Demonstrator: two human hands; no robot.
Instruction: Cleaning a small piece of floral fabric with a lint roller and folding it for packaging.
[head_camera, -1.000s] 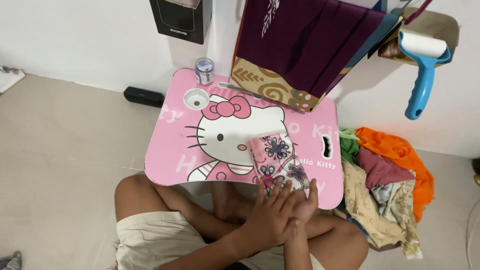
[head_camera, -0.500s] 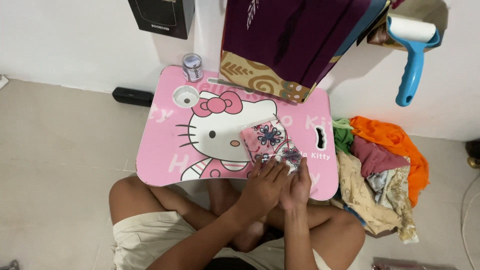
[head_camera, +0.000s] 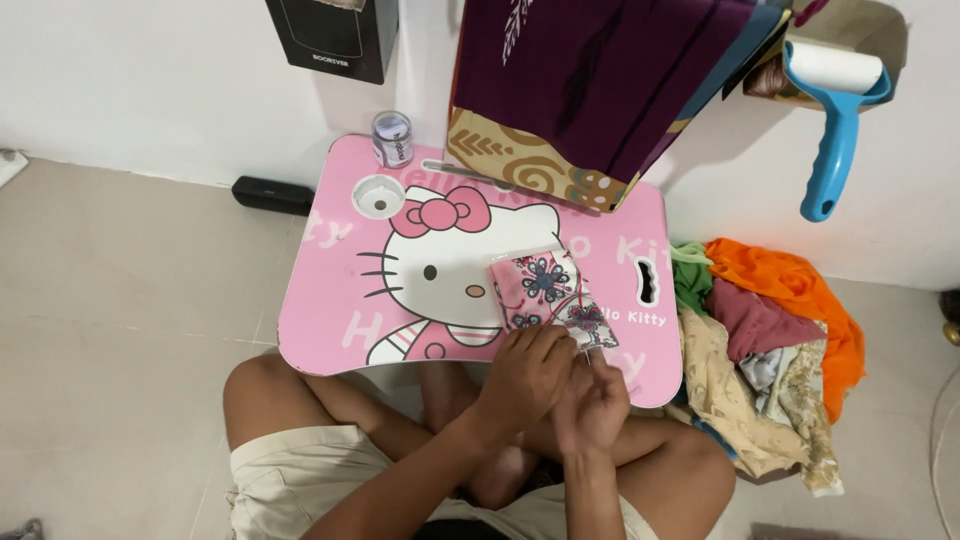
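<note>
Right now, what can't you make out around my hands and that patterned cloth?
- Head view: near edge of the patterned cloth, covered by the left hand.
- Fingertips of both hands, overlapped with the right hand; any grip unclear.
- Thin red strand: too small to identify.
- Clothes pile: separate pieces indistinct.

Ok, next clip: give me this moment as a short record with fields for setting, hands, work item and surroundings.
setting: person seated cross-legged on a tiled floor at a pink lap table
left hand: on the near edge of the floral cloth
right hand: beside the left, at the cloth's near corner
grip: fingers bunched together, hold unclear
on table: small jar
right of table: clothes pile
on wall: blue lint roller
</note>
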